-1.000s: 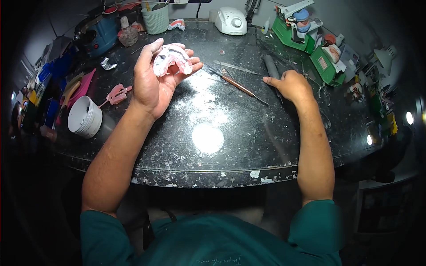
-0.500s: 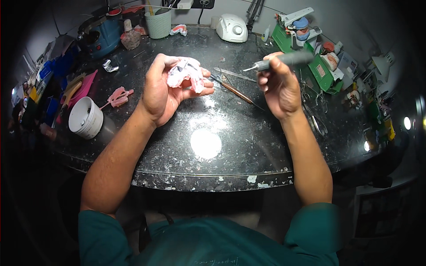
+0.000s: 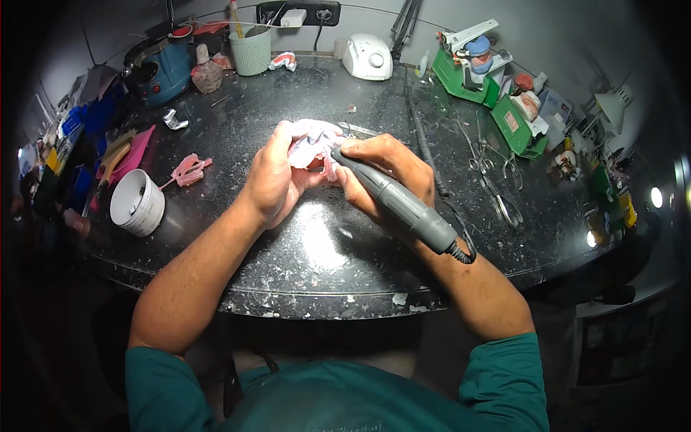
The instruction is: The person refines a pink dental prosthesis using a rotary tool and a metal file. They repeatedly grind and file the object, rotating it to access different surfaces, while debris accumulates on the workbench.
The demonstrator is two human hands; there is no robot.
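My left hand (image 3: 272, 174) is curled around a pink dental piece coated with white plaster (image 3: 311, 147), held up over the bench. In my right hand (image 3: 394, 164) is a dark grey rotary handpiece (image 3: 407, 205), gripped like a pen near its front end. The nose of the handpiece meets the right side of the dental piece, and its tip is hidden there. From its back end a coiled black cord (image 3: 461, 251) loops down by my right forearm. Behind my right hand lies a metal blade tool (image 3: 360, 129), mostly covered.
A white tub (image 3: 147, 209) and a pink openwork piece (image 3: 190, 170) stand left. Scissor-like tools (image 3: 497, 183) lie right, near green boxes (image 3: 512, 124). At the back are a white control unit (image 3: 367, 57), a pale green pot (image 3: 251, 54) and a blue machine (image 3: 160, 75).
My right hand has swung left and down, bringing the handpiece from the air at right against the dental piece. My left hand has shifted slightly right and lower, still holding it.
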